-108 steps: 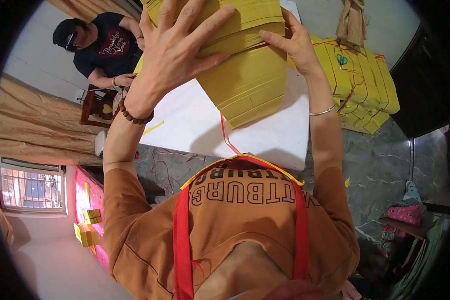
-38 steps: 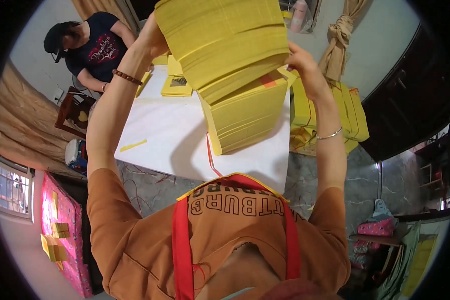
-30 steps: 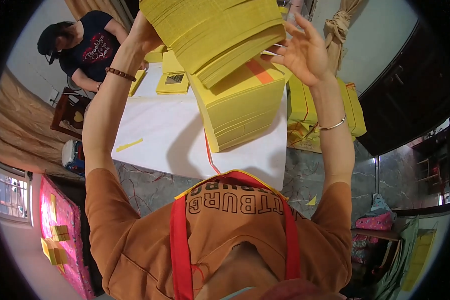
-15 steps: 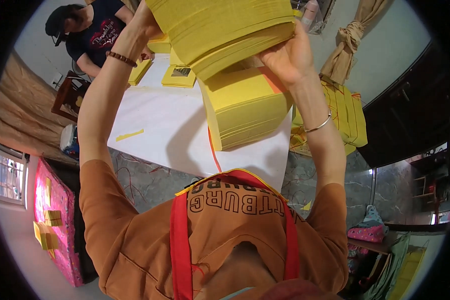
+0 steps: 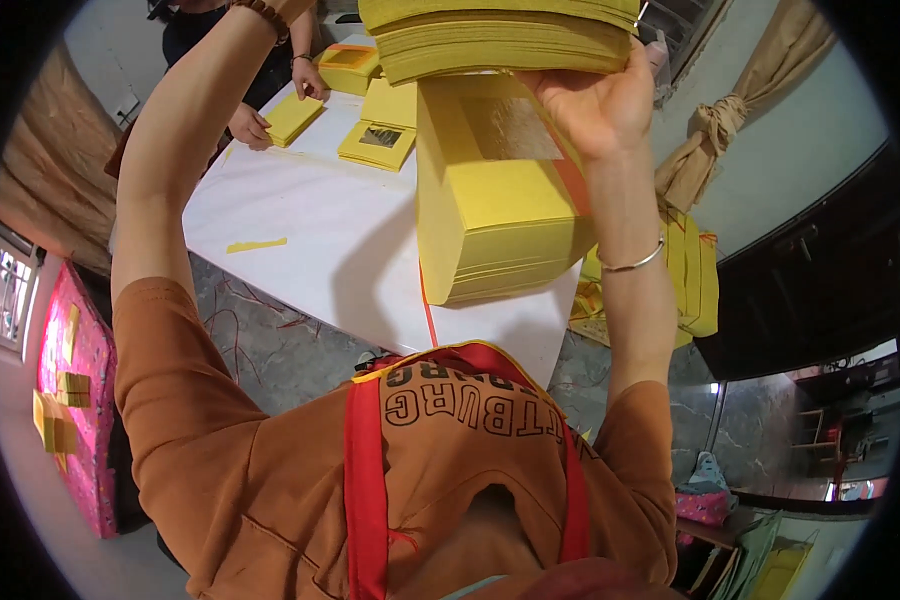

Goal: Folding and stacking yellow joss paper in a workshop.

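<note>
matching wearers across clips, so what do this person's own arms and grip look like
The sleeves are short, loose and orange-brown. The left arm wears a brown beaded bracelet, the right arm a thin silver-coloured bangle. The right grip is ungloved; the left grip is mostly cut off by the picture's upper edge.

White table | right: large yellow paper block, standing; red ribbon at its foot, running to near edge | left: loose yellow strip | far part: flat yellow pile, small yellow stack with dark picture, orange-topped yellow bundle | grey floor: red strings, strewn
</note>
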Demonstrator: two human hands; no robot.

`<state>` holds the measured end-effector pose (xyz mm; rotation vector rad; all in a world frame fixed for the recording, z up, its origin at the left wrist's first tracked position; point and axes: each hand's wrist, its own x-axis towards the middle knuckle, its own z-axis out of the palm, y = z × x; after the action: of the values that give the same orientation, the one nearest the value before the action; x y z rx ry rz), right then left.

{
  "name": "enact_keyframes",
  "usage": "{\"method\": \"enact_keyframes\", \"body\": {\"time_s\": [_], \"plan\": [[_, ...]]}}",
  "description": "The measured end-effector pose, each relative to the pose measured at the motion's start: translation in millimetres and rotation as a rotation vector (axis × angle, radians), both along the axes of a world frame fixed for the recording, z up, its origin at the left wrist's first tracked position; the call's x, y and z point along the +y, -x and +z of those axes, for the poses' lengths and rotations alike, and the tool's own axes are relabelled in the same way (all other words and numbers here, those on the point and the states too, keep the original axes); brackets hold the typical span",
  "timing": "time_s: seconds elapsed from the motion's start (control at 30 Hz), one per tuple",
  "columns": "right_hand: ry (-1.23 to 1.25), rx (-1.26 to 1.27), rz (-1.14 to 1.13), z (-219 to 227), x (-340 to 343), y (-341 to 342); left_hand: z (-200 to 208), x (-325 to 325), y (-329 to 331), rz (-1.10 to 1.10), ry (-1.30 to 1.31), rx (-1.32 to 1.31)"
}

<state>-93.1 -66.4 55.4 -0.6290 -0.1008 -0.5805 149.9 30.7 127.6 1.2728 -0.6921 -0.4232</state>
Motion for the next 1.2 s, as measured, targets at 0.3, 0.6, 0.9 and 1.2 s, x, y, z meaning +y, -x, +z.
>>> {"method": "enact_keyframes", "body": {"time_s": [0.3,0.6,0.9,1.2], "plan": [[-0.161,-0.064,0.208,-46,55,-21,-18,37,-73,-0.240,-0.007,-0.039],[-0.285,-0.069,0.335,-108,127,-48,-75,207,-85,-0.445,-0.048,-0.026],[-0.140,0.118,0.399,-210,130,-66,-191,205,-21,0.164,-0.058,-0.074],[-0.112,0.338,0.380,-290,124,-66,-281,180,-21,-0.204,0.100,0.640]]}}
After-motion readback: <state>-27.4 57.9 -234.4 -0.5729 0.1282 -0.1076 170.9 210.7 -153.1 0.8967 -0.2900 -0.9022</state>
